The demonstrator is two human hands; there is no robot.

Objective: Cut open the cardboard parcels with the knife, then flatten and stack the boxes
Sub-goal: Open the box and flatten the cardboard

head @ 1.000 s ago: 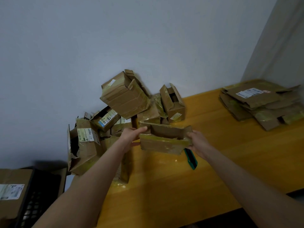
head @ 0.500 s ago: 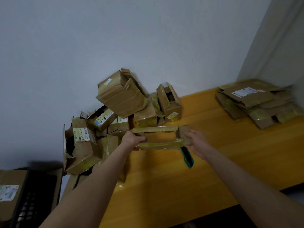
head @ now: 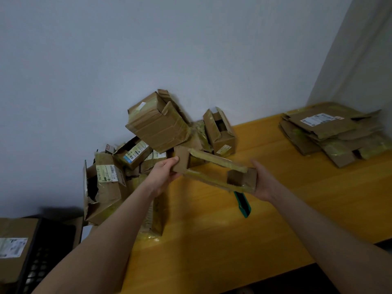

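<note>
I hold a long, shallow opened cardboard box [head: 214, 170] in the air above the yellow table [head: 212, 240], its open side towards me. My left hand [head: 163, 172] grips its left end flap. My right hand [head: 263, 181] grips its right end, which sits lower. A green-handled knife [head: 242, 203] lies on the table just below the box, partly hidden by it. A heap of unopened and torn parcels [head: 157, 128] leans against the wall behind. A stack of flattened boxes [head: 335, 132] lies at the far right of the table.
A black crate [head: 42, 251] and a labelled carton [head: 12, 249] stand off the table's left end. A grey wall runs behind the table and a lighter wall closes the right corner. The table's front edge [head: 275, 279] crosses the lower right.
The box has turned in my hands: it now tilts down to the right and shows its open inside. Both hands stayed at its ends.
</note>
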